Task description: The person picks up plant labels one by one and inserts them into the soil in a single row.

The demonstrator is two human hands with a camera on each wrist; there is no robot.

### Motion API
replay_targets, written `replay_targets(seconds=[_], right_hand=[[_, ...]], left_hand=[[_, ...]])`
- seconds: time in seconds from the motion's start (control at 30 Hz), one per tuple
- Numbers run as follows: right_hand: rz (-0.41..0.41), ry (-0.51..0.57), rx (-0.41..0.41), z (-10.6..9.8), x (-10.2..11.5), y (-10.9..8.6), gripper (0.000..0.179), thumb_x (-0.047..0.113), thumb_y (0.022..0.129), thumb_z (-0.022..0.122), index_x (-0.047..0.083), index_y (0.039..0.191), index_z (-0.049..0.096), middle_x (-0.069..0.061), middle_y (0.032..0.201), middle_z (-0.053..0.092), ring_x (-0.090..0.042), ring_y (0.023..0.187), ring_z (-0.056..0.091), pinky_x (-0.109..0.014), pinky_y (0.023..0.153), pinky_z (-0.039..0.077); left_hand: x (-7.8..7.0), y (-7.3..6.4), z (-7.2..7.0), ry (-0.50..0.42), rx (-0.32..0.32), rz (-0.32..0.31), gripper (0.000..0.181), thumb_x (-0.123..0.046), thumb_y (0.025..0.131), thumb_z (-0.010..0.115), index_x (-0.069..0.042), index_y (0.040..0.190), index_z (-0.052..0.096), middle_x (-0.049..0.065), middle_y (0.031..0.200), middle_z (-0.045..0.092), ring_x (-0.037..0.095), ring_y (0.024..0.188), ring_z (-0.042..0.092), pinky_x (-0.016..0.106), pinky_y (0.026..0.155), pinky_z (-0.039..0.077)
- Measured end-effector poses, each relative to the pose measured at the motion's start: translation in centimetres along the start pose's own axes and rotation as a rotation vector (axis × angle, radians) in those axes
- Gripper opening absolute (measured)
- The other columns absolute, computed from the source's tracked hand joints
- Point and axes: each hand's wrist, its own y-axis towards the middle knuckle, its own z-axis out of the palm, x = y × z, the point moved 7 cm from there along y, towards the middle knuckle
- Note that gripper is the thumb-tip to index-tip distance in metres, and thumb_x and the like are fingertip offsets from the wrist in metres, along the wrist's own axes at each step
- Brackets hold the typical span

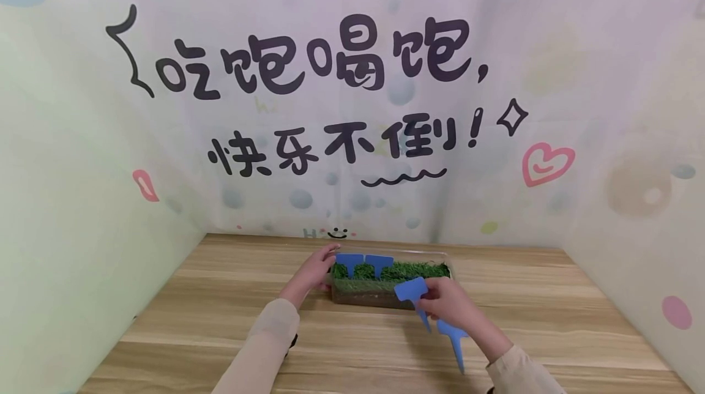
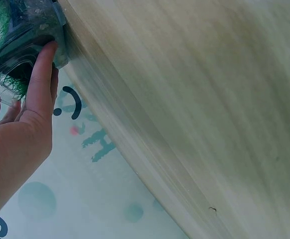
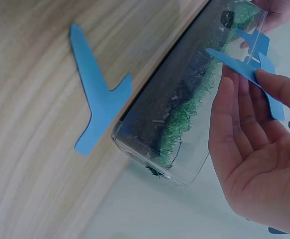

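Note:
A clear plastic box [image 1: 363,300] of dark soil and green grass [image 1: 415,270] stands on the table. My left hand [image 1: 315,268] holds the box by its left end, the index finger [image 2: 41,84] reaching along its side in the left wrist view. My right hand [image 1: 450,303] pinches a blue T-shaped plant label [image 1: 411,289] between thumb and fingers, in front of the box, its pointed end slanting down. Two more blue plant labels [image 1: 350,258] stand upright side by side in the grass at the left end.
Another blue plant label [image 3: 92,89] lies on the wooden table [image 1: 220,320], in front of the box near my right wrist. A printed cloth wall [image 1: 341,198] rises behind the table's back edge, with more wall on both sides.

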Motion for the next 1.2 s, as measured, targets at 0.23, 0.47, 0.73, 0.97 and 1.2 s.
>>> replay_targets(seconds=[0.23, 0.47, 0.73, 0.97, 1.2], right_hand=[[-0.014, 0.005, -0.031, -0.5, 0.4, 0.2, 0.012, 0.006, 0.093, 0.066, -0.001, 0.085, 0.062, -0.01, 0.082, 0.07, -0.018, 0.067, 0.062, -0.035, 0.061, 0.059], [-0.001, 0.016, -0.076, -1.1, 0.7, 0.4, 0.011, 0.008, 0.093, 0.068, -0.001, 0.087, 0.064, -0.01, 0.086, 0.072, -0.016, 0.072, 0.067, -0.035, 0.066, 0.062], [-0.04, -0.027, -0.115, -1.9, 1.5, 0.7, 0.014, 0.007, 0.092, 0.068, 0.001, 0.083, 0.059, -0.01, 0.085, 0.073, -0.018, 0.072, 0.066, -0.036, 0.064, 0.06], [-0.056, -0.019, -0.127, -2.5, 2.0, 1.0, 0.009, 0.008, 0.093, 0.067, 0.001, 0.089, 0.063, -0.01, 0.083, 0.071, -0.022, 0.069, 0.061, -0.031, 0.06, 0.054], [-0.041, -0.044, -0.139, -2.9, 2.1, 1.4, 0.008, 0.01, 0.094, 0.067, 0.003, 0.091, 0.065, -0.011, 0.083, 0.071, -0.02, 0.066, 0.059, -0.029, 0.056, 0.049]], left_hand=[[0.1, 0.0, 0.0, 0.001, -0.002, 0.0, 0.045, -0.012, 0.109, 0.036, -0.013, 0.154, 0.038, 0.019, 0.159, 0.036, 0.044, 0.143, 0.038, 0.043, 0.064, 0.059], [0.0, -0.1, 0.0, 0.006, -0.005, 0.003, 0.044, -0.012, 0.109, 0.036, -0.013, 0.153, 0.039, 0.019, 0.159, 0.037, 0.044, 0.143, 0.039, 0.041, 0.062, 0.058], [0.0, -0.2, -0.1, 0.012, -0.011, 0.005, 0.044, -0.012, 0.109, 0.036, -0.013, 0.153, 0.039, 0.019, 0.158, 0.038, 0.044, 0.142, 0.04, 0.043, 0.063, 0.059], [0.0, -0.3, -0.1, 0.011, -0.011, 0.001, 0.045, -0.013, 0.109, 0.036, -0.014, 0.154, 0.038, 0.018, 0.158, 0.038, 0.043, 0.142, 0.04, 0.043, 0.063, 0.059], [-0.1, -0.1, -0.1, 0.004, -0.005, -0.003, 0.045, -0.014, 0.109, 0.036, -0.015, 0.154, 0.038, 0.018, 0.159, 0.037, 0.043, 0.142, 0.04, 0.039, 0.06, 0.057]])
